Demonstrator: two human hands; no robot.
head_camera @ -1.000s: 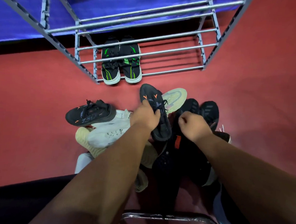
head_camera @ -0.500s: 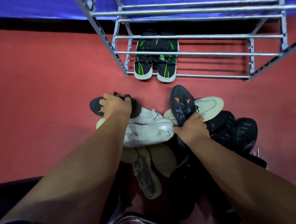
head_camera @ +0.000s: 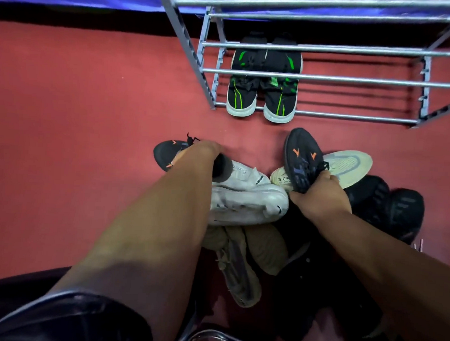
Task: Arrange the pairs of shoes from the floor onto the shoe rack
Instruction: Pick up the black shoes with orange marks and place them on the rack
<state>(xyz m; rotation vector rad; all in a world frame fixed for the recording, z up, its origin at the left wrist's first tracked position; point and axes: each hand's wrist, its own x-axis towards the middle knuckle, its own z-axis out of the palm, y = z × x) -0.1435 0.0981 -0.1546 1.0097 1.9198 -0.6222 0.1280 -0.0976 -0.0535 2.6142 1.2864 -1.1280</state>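
Since each hand has one shoe of what looks like the same pair, the step here is probably lifting both out together and taking them to the grey metal-tube shoe rack [head_camera: 327, 78] across the upper right of the frame. Left hand [head_camera: 193, 153], centre-left, has its fingers wrapped over the middle of a black knit sneaker with orange marks [head_camera: 164, 154] lying on the red floor [head_camera: 77, 136]. Right hand [head_camera: 319, 196], right of centre, grips the heel end of the matching black sneaker with orange chevrons [head_camera: 301, 158]. Its toe points toward the rack, and it overlaps a pale cream shoe [head_camera: 349, 163].

Tbh I'd lift straight up first so the laces don't snag the white leather sneaker [head_camera: 245, 200] sitting between the two hands. Then turn both toes the same way and park them on the bottom bars just right of the black-and-green pair [head_camera: 264, 94] that's on there, soles across two bars so nothing tips through.
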